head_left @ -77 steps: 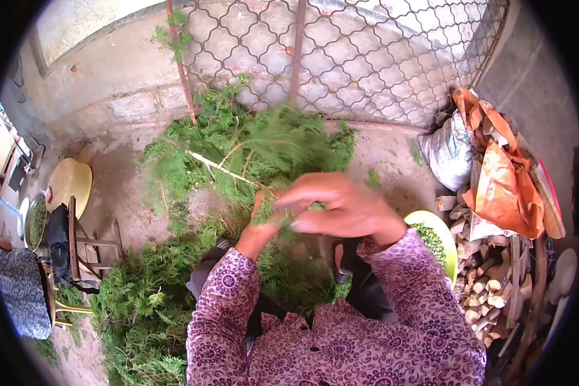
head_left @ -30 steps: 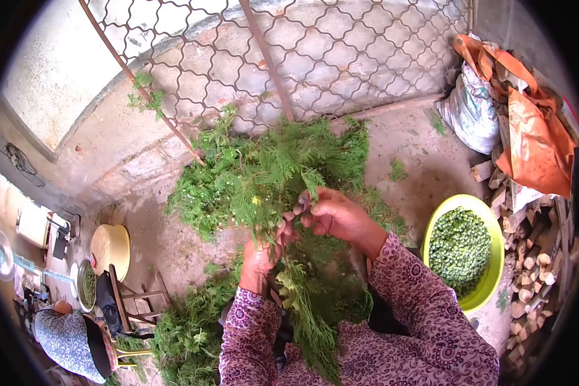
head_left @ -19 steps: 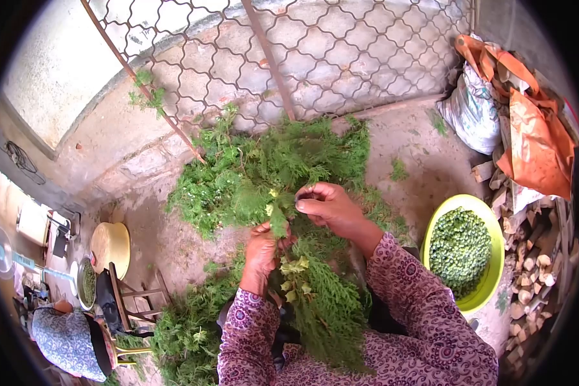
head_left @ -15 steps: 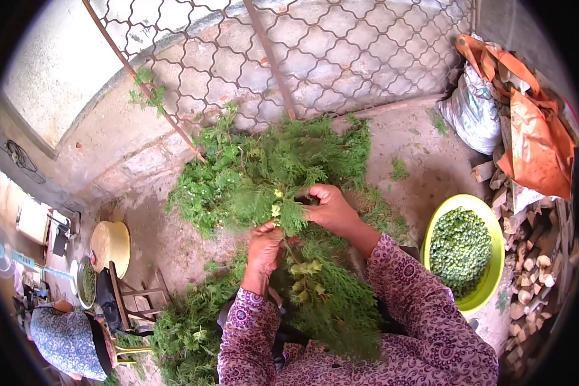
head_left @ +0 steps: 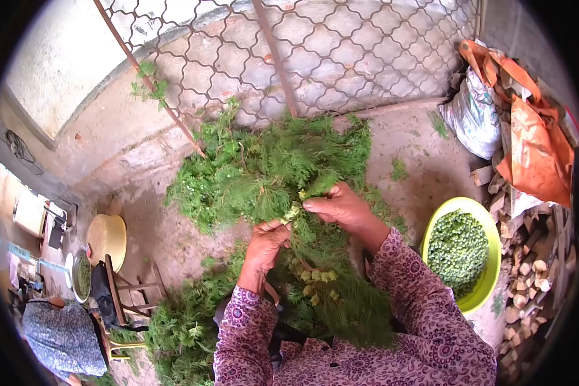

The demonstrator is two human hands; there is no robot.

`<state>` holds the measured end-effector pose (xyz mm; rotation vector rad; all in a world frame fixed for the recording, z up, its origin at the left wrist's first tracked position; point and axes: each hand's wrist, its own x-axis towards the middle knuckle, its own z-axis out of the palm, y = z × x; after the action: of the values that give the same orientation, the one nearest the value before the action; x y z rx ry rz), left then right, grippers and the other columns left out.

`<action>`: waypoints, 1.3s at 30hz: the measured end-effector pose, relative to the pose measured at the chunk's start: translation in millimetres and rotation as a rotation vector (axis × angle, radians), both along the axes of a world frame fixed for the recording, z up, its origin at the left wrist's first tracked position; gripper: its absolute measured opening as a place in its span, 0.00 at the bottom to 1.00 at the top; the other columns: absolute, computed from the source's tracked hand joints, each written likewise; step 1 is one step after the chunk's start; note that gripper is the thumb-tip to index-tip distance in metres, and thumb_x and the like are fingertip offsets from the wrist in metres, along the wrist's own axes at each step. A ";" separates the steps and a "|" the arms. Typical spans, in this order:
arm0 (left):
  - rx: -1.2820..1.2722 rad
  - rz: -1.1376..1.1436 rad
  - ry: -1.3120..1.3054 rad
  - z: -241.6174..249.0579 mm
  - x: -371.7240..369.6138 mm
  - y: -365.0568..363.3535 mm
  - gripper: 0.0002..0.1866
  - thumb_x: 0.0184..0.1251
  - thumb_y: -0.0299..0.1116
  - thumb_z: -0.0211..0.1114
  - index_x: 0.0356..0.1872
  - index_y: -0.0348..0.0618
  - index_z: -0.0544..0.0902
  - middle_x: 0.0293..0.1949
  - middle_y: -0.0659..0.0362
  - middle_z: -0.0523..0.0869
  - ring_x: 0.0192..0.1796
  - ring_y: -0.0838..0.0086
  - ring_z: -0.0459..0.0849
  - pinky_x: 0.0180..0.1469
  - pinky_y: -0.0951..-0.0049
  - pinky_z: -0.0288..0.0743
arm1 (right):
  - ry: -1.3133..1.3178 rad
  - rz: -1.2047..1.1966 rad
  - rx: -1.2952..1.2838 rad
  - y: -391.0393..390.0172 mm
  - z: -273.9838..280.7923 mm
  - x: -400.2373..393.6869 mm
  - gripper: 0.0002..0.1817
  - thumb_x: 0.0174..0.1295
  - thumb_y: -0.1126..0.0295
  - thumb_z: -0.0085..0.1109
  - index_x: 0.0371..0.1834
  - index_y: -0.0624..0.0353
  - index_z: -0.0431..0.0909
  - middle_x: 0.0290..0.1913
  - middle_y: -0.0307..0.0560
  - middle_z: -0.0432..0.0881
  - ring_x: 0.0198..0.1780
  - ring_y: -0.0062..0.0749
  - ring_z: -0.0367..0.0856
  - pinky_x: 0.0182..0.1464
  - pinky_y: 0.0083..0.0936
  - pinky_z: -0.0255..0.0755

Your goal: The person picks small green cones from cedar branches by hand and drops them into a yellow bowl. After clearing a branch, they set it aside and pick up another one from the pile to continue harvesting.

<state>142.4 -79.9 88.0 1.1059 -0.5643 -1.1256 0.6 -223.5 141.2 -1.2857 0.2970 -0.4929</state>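
A leafy conifer branch (head_left: 354, 312) with flat, feathery green sprays lies across my lap and reaches up between my hands. My left hand (head_left: 264, 251) is closed on its stem, thumb and forefinger pinched just below some pale green cones (head_left: 293, 211). From the right, my right hand (head_left: 346, 211) pinches at these same cones, thumb against the forefinger; its fingertips partly hide what is between them. More yellowish-green cones (head_left: 318, 275) hang on the branch below my hands. Behind them lies a heap of cut green branches (head_left: 270, 161).
At right, a yellow-green basin (head_left: 497, 257) holds many small green cones (head_left: 458, 251), beside stacked firewood (head_left: 527, 283). A white sack (head_left: 473, 116) and orange sheet (head_left: 537, 148) stand behind. A metal lattice (head_left: 315, 51) leans at the wall. Another person (head_left: 64, 338) bends over at lower left.
Both hands have shifted slightly to the right, and my right hand has lowered, its thumb now against the cones. The branch's lower end has swung a little rightward. The other person has moved slightly.
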 end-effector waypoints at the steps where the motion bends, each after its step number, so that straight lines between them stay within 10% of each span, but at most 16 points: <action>1: -0.001 0.002 -0.029 3.9 -1.9 1.7 0.09 0.58 0.25 0.61 0.40 0.37 0.79 0.28 0.60 0.81 0.24 0.80 0.75 0.25 0.79 0.69 | 0.037 0.064 0.212 -0.2 0.9 -2.6 0.08 0.52 0.67 0.63 0.28 0.58 0.75 0.16 0.30 0.68 0.16 0.13 0.59 0.17 0.17 0.51; 18: 0.140 0.037 -0.145 15.4 0.0 9.0 0.06 0.51 0.26 0.67 0.30 0.37 0.80 0.22 0.61 0.81 0.22 0.80 0.77 0.22 0.83 0.66 | -0.124 0.206 0.481 -6.4 14.4 -40.4 0.08 0.57 0.72 0.53 0.39 0.61 0.71 0.31 0.44 0.74 0.18 0.15 0.59 0.17 0.08 0.52; 27: 0.204 0.100 -0.049 4.7 -6.0 4.8 0.04 0.50 0.26 0.67 0.27 0.39 0.81 0.21 0.61 0.82 0.21 0.84 0.76 0.20 0.86 0.64 | -0.365 0.174 0.552 -31.6 9.0 -61.7 0.09 0.58 0.70 0.52 0.42 0.57 0.70 0.21 0.37 0.66 0.17 0.13 0.59 0.15 0.10 0.52; 32: 0.175 -0.013 -0.143 8.8 -7.7 1.2 0.05 0.51 0.26 0.66 0.29 0.38 0.81 0.23 0.60 0.82 0.21 0.82 0.77 0.20 0.85 0.64 | 0.237 -0.032 -0.381 -11.4 7.8 -27.1 0.15 0.55 0.60 0.59 0.33 0.63 0.77 0.23 0.32 0.73 0.24 0.12 0.66 0.24 0.14 0.61; 39: 0.181 0.020 -0.111 17.3 -10.1 3.5 0.04 0.52 0.27 0.66 0.28 0.38 0.81 0.22 0.61 0.82 0.22 0.82 0.78 0.21 0.85 0.64 | 0.333 0.050 -0.410 -8.7 -4.5 -18.2 0.13 0.55 0.62 0.60 0.29 0.63 0.77 0.23 0.33 0.74 0.26 0.13 0.67 0.27 0.15 0.62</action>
<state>132.3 -76.4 105.3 1.3338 -0.5442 -1.1197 -17.5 -232.1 136.8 -1.7752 0.4558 -0.3026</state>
